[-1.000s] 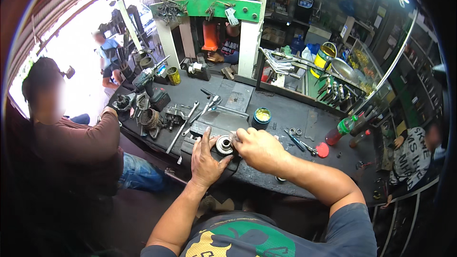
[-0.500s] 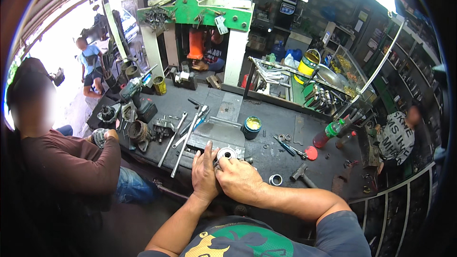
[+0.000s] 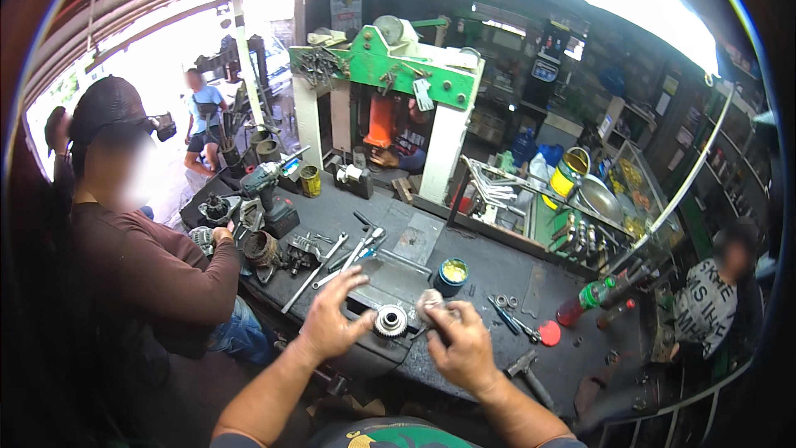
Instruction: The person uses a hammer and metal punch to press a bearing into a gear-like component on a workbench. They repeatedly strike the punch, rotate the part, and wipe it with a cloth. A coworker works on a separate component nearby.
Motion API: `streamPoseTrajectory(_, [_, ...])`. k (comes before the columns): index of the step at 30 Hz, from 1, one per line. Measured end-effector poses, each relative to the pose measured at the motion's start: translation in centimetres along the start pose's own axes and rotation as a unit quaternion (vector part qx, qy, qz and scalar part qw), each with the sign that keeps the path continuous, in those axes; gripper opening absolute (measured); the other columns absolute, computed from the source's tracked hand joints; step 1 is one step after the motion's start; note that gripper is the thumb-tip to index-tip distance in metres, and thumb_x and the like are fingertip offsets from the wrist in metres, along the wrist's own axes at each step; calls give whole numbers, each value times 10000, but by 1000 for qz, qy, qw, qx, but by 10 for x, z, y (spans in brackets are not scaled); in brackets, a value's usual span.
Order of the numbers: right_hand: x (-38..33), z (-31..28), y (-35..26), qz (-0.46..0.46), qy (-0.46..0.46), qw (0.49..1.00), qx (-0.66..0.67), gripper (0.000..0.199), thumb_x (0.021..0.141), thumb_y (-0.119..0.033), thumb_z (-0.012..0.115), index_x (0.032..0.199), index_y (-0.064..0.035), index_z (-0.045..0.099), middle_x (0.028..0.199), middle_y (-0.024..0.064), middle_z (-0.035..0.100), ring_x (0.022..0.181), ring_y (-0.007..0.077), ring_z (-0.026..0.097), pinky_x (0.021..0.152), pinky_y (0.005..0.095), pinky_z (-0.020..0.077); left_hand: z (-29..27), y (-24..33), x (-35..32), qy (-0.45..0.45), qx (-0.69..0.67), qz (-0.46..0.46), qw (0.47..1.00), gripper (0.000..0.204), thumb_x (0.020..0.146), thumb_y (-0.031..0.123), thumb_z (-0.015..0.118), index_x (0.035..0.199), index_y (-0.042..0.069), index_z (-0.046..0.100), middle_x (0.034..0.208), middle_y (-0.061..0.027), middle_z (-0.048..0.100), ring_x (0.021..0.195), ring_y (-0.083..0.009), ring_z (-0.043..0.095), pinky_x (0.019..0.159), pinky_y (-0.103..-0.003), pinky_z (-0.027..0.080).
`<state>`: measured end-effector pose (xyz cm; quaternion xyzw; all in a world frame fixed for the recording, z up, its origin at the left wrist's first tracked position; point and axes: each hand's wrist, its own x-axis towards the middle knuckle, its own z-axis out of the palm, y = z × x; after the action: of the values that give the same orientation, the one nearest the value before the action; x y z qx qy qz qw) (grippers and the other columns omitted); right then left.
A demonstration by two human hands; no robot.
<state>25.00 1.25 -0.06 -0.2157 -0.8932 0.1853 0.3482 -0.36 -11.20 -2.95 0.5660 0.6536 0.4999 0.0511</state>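
Note:
A toothed metal gear (image 3: 390,321) with a hole in its middle sits at the jaws of the grey bench vise (image 3: 396,275), close to the bench's front edge. Just left of the gear, my left hand (image 3: 332,323) is open, its fingers spread and nothing in them. On the gear's other side, my right hand (image 3: 464,348) has its fingers curled in. At its fingertips is a pale, blurred lump (image 3: 429,304), too smeared to name. Beyond that hand stands an open dark tub of yellow grease (image 3: 453,272).
Wrenches (image 3: 361,247) lie left of the vise. A hammer (image 3: 524,365), pliers (image 3: 503,315) and a red lid (image 3: 549,333) are on the right, before a green-capped bottle (image 3: 580,303). A co-worker (image 3: 157,257) handles a part at left. The green press (image 3: 414,70) stands behind.
My hands, together over the round metal part before, have drawn apart to either side, uncovering the gear. My left hand has opened. The view has shifted, so the scene sits further right and lower.

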Motion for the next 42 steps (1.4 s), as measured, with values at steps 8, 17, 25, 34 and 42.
streamPoseTrajectory(8, [21,74,-21,-76,-105,991,-18,406,903,-294,881,1286,-194,794,1357,157,663,1319,402,622,1118,527,507,-19,-120,199,-8,67,-22,997,521,931,270,836,1366,6,725,1345,-249,754,1261,-392,729,1125,-452,556])
streamPoseTrajectory(17, [16,113,-29,55,81,990,-103,348,688,-270,945,1014,-204,846,1113,93,703,1073,337,717,916,472,591,21,-273,433,-2,167,14,986,436,936,192,821,1325,16,732,1309,-236,757,1271,-401,715,1128,-479,553])
streamPoseTrajectory(25, [17,120,-34,84,92,980,-158,399,693,-289,946,1070,-212,843,1118,102,687,997,322,721,822,450,618,72,-333,571,138,109,-71,982,580,970,217,829,1498,51,655,1439,-275,718,1361,-413,685,1179,-476,534])
streamPoseTrajectory(34, [20,124,-43,150,104,973,-145,354,852,-214,819,1180,-90,771,1171,234,757,1031,456,735,916,570,620,89,-340,603,150,183,-59,970,332,1011,317,809,1264,105,779,1112,-179,833,1089,-401,790,938,-499,614])
streamPoseTrajectory(42, [20,123,-38,180,110,965,-153,409,732,-286,896,1115,-162,830,1074,152,722,970,353,748,846,457,647,97,-372,581,70,95,-42,992,324,999,273,823,1236,58,776,1075,-164,839,1061,-343,805,954,-460,598])
